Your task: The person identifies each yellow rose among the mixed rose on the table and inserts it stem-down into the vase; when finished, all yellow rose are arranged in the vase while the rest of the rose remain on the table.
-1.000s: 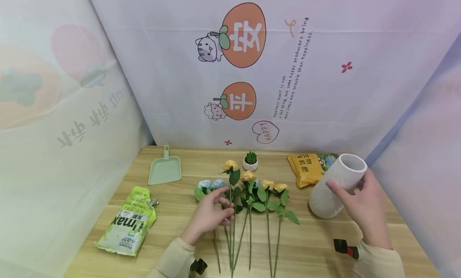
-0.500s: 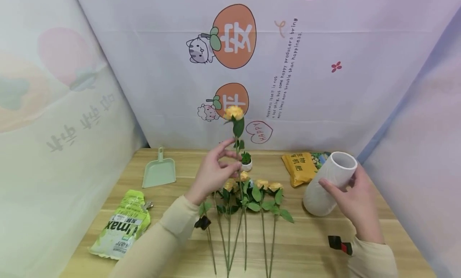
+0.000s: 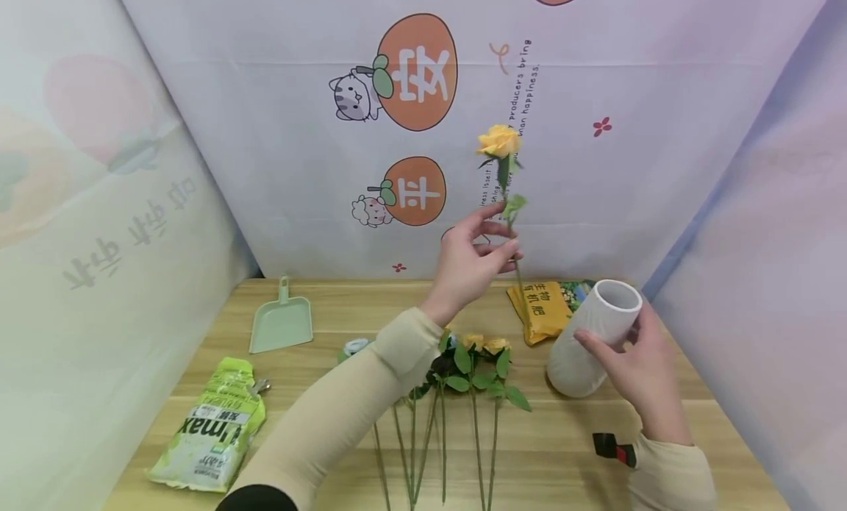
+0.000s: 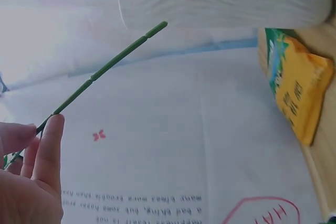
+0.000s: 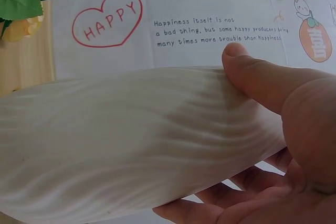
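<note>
My left hand (image 3: 473, 257) pinches the green stem of a yellow rose (image 3: 500, 142), raised upright above the table with its bloom against the back cloth. In the left wrist view the bare stem (image 4: 100, 72) slants up toward the vase wall. My right hand (image 3: 638, 367) grips a white ribbed vase (image 3: 582, 356) near its mouth, thumb on one side and fingers round the other. The vase leans to the right, its opening facing up. More yellow roses (image 3: 496, 345) and a pale blue one (image 3: 356, 345) lie on the table, partly hidden behind my left sleeve.
A yellow packet (image 3: 545, 312) lies behind the vase. On the left are a green dustpan (image 3: 283, 323) and a lime-green bag (image 3: 212, 426) with a metal clip. Printed cloth walls (image 3: 529, 254) border the wooden table (image 3: 542, 452) at the back and sides.
My left hand has lifted the yellow rose from among the other flowers and carried it up and to the right, toward the vase. The right hand keeps its grip on the tilted vase.
</note>
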`<state>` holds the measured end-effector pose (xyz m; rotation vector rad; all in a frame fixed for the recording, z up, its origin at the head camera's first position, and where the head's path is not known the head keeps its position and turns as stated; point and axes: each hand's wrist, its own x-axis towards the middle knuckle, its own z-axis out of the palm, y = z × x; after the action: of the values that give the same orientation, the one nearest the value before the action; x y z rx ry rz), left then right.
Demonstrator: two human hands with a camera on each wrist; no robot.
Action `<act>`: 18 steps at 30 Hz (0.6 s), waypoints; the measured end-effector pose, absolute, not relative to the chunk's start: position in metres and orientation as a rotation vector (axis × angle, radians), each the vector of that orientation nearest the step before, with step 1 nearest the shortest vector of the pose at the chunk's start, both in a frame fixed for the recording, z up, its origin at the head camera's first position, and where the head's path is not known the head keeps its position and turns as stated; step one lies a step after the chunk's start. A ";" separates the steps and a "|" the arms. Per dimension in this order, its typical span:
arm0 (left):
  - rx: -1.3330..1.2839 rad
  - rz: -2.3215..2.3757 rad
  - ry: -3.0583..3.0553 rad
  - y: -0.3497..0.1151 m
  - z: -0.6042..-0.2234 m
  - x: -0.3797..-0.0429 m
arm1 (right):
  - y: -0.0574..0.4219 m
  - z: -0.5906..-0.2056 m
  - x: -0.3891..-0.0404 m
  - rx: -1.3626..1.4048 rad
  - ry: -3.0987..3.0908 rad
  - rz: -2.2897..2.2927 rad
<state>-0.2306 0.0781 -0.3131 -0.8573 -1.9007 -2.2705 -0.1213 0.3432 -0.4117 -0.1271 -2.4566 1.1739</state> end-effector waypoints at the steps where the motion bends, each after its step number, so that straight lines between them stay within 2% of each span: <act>1: -0.868 -2.266 -1.887 0.086 -0.309 -0.231 | 0.343 -0.411 -0.121 -0.127 -2.457 1.173; 9: -0.910 -2.240 -1.755 0.144 -0.284 -0.228 | 0.342 -0.411 -0.120 -0.132 -2.465 1.172; 18: -0.936 -2.130 -1.815 0.177 -0.296 -0.227 | 0.343 -0.412 -0.120 -0.109 -2.456 1.140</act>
<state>-0.2266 0.1769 -0.2958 -0.9365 -1.8149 -2.1298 -0.1200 0.3428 -0.4120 -0.1090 -2.4561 1.1400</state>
